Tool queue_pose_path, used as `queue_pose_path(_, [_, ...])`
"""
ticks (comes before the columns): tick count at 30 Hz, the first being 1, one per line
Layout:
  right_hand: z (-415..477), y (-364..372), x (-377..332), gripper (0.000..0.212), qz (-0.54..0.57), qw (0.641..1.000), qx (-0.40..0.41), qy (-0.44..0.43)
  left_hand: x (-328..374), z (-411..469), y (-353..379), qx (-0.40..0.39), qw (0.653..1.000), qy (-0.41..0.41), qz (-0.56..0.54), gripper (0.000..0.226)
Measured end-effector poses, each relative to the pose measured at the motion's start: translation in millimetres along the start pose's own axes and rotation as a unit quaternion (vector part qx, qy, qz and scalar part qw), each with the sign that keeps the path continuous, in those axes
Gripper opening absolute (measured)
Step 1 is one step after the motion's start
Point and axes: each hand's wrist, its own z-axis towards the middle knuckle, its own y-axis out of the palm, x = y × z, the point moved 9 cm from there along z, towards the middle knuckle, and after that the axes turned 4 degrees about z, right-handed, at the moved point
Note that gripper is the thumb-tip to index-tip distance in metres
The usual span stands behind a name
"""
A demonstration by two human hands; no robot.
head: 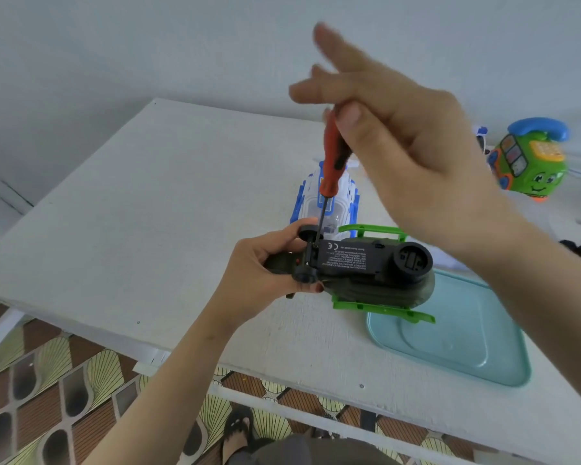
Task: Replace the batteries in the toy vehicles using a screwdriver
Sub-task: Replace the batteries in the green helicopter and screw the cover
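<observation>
A dark olive toy helicopter (356, 263) with green skids lies belly-up over the white table (148, 213). My left hand (259, 273) grips its tail end near the small black wheels. My right hand (399, 146) holds a red-handled screwdriver (332, 159) upright between thumb and fingers, the other fingers spread. The screwdriver's thin shaft points down, and its tip sits at the edge of the black underside panel next to the wheel axle.
A blue and white toy vehicle (329, 203) stands just behind the helicopter. A light teal tray (457, 340) lies at the table's front right, under the helicopter's nose. A green toy phone car (530, 159) sits at the far right. Patterned floor shows below the table's edge.
</observation>
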Motion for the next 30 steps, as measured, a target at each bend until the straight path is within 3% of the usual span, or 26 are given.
queue_pose_path(2, [2,5,4,0.034,0.11,0.992,-0.04,0.049,2,0,1,-0.004,1.0,0.005,0.001,0.07])
queue_pose_path(5, [0,-1,8,0.035,0.178,0.981,0.006,0.076,4,0,2,-0.006,1.0,0.008,0.004,0.068])
queue_pose_path(8, [-2,-13,7,0.019,0.072,0.991,0.096,0.057,1,0,0,-0.005,1.0,0.004,0.011,0.071])
queue_pose_path(11, [-3,-16,4,0.013,-0.014,0.994,0.106,0.021,0,-1,0,-0.007,1.0,0.005,0.012,0.071])
queue_pose_path(15, [-1,-1,15,0.033,0.177,0.979,0.005,0.099,3,-1,1,-0.011,1.0,0.011,0.006,0.07])
queue_pose_path(18, [-1,0,14,0.033,0.247,0.963,0.0,0.112,2,0,1,-0.008,1.0,0.01,0.007,0.07])
queue_pose_path(21, [-2,-9,7,0.029,0.094,0.991,0.06,0.069,1,0,0,-0.005,1.0,0.008,0.009,0.069])
queue_pose_path(24, [-1,-11,-1,0.021,-0.065,0.995,0.076,-0.004,0,0,0,-0.007,1.0,0.006,0.008,0.069])
queue_pose_path(28, [5,2,6,0.032,0.106,0.992,-0.028,0.055,3,-1,2,-0.016,1.0,0.014,0.012,0.069])
queue_pose_path(30, [3,1,5,0.038,0.151,0.985,-0.026,0.078,2,-1,1,-0.014,1.0,0.011,0.011,0.07])
